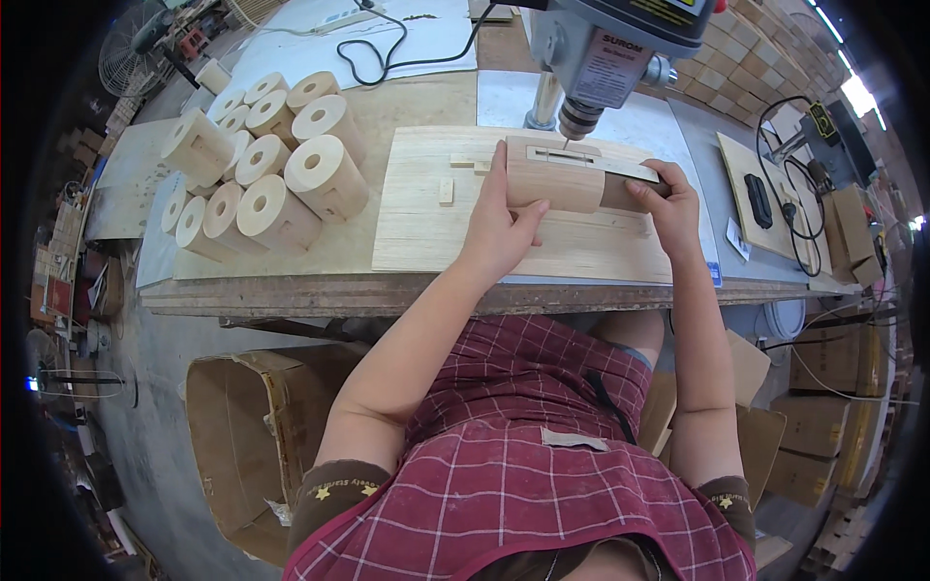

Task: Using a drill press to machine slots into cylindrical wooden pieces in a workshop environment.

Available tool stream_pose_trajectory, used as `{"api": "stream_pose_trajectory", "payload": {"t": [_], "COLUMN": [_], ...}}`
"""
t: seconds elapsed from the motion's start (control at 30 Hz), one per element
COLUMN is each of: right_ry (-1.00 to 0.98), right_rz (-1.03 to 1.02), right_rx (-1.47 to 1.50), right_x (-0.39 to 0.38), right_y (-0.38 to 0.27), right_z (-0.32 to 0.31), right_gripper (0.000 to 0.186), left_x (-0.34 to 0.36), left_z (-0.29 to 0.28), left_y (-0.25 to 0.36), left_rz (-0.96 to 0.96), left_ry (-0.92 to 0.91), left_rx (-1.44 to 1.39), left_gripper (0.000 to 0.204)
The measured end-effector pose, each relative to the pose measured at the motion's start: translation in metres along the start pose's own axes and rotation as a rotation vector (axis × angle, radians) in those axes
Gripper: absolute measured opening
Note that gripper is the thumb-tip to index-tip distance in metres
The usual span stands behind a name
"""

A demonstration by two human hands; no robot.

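A pale wooden cylinder (pixel 552 192) lies on its side on a light wooden board (pixel 426 225), under the drill press chuck (pixel 579 118). My left hand (pixel 502 221) grips its left end, thumb in front and fingers along the end. A dark brown round bar (pixel 618 192) sticks out of the cylinder's right end, and my right hand (pixel 672 205) is closed around it. Along the top lies a flat pale strip (pixel 605 167) with a long slot; my right fingers touch its right end. The thin drill bit points down close to the slot.
Several wooden cylinders with centre holes (pixel 263 213) stand grouped on the left of the table. Small wood blocks (pixel 447 192) lie beside my left hand. A black cable (pixel 387 66) curls at the back. Cardboard boxes (pixel 232 426) stand below the table edge.
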State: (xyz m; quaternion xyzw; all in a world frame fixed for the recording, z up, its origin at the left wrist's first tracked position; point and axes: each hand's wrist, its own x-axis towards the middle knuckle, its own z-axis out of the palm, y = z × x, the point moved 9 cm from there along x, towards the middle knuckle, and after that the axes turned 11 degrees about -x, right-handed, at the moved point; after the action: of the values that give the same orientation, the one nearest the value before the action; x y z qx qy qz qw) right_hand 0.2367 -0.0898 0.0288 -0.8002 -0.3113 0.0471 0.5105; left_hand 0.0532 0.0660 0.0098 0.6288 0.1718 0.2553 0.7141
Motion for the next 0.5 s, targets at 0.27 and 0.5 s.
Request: {"api": "stream_pose_trajectory", "payload": {"t": [0.27, 0.5], "right_ry": [-0.027, -0.117], "right_rz": [-0.152, -0.229], "right_rx": [-0.134, -0.164], "right_x": [0.003, 0.002], "right_y": [-0.025, -0.037], "right_z": [0.024, 0.015], "right_gripper": [0.027, 0.046], "left_x": [0.004, 0.004], "left_z": [-0.015, -0.016], "left_y": [0.005, 0.002], "left_rz": [0.086, 0.066], "left_ry": [0.029, 0.097], "left_rx": [-0.128, -0.046], "left_gripper": [0.083, 0.092]}}
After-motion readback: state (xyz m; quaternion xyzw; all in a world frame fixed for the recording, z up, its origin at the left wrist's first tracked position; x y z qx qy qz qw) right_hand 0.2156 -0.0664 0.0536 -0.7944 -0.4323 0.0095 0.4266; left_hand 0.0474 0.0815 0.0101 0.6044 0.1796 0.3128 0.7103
